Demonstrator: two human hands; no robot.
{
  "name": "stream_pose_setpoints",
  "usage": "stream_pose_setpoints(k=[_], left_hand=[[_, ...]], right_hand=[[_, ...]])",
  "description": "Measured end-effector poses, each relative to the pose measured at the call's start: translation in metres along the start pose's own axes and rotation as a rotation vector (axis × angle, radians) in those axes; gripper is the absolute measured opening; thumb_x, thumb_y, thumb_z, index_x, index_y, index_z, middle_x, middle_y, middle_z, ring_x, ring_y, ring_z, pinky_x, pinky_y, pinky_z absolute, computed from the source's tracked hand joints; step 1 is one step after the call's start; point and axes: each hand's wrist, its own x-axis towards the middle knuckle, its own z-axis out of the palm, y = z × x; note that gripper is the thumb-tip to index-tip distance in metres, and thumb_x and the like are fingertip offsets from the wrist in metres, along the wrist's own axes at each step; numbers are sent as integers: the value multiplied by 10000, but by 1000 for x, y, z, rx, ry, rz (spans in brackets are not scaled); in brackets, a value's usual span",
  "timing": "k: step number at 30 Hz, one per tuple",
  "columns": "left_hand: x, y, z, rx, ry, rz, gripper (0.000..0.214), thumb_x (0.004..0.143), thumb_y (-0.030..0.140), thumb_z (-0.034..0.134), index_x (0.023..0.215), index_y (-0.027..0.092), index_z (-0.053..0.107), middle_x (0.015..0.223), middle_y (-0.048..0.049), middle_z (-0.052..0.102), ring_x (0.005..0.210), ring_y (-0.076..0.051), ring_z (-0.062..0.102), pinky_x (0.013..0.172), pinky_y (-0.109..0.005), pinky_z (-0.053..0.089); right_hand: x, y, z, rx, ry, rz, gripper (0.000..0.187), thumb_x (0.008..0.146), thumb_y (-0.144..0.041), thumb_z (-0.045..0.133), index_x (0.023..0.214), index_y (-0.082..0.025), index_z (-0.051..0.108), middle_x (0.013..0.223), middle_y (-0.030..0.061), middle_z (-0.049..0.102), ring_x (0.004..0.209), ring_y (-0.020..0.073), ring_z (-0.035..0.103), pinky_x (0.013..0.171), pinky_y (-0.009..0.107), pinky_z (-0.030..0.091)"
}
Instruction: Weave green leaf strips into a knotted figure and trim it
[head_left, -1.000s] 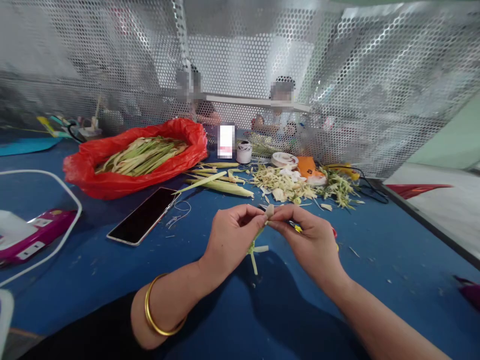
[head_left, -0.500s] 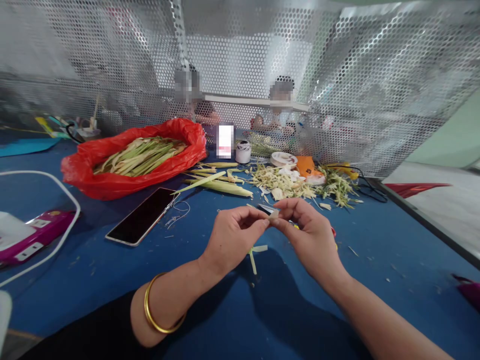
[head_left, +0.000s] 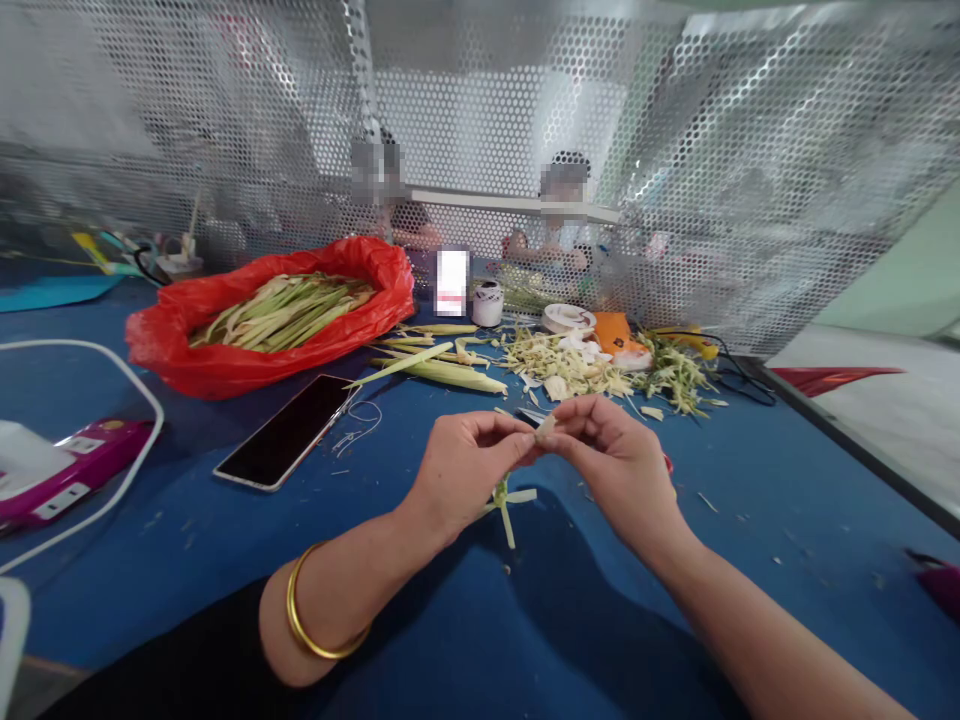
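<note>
My left hand (head_left: 461,475) and my right hand (head_left: 619,465) meet above the blue table (head_left: 525,620), both pinched on a small pale piece of leaf strip (head_left: 545,425) between the fingertips. Green and pale strip ends (head_left: 506,500) hang below my left hand. A gold bangle sits on my left wrist. Something with red and yellow parts shows behind my right hand; I cannot make it out.
A red plastic bag (head_left: 225,345) of green leaf strips lies at back left. A black phone (head_left: 289,430) lies beside it. Loose stalks (head_left: 442,370) and a heap of trimmings (head_left: 592,370) lie further back. A perforated metal screen (head_left: 675,150) rings the table, with people behind it.
My hands have stayed together, shifting only slightly. The pale piece now sits lower between the fingertips than a second ago.
</note>
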Motion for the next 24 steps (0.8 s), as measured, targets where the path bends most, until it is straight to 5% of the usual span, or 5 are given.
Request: stream_pose_setpoints(k=[4,9,18,24], left_hand=[[2,-3,-3,-94,28,-124,86,713,227,719,706,141,719,639,-27,703,593,-97,617,608,-206,481],[3,-6,-5,-156,-9,-189,114,692,237,733,727,132,706,655,-18,662,643,-102,604,636,-220,479],[1,-8,-6,-195,-89,-211,183,672,292,766,734,145,675,738,-33,687,696,-142,650,690,-271,504],[2,-10,-3,-155,-32,-163,194,672,300,777,663,152,653,649,-3,660,642,-104,616,715,-251,500]], right_hand=[[-3,6,1,-198,76,-250,265,811,-212,669,1047,-241,551,903,22,703,767,181,680,733,336,523],[-3,7,0,-403,77,-553,109,871,-141,606,887,-244,637,899,27,670,857,186,641,779,344,491],[-3,3,-3,-398,27,-538,144,885,-140,571,821,-238,656,851,32,655,804,187,615,743,340,476],[-1,2,-1,-438,-18,-586,141,891,-155,570,813,-247,641,823,32,668,803,197,624,757,358,470]])
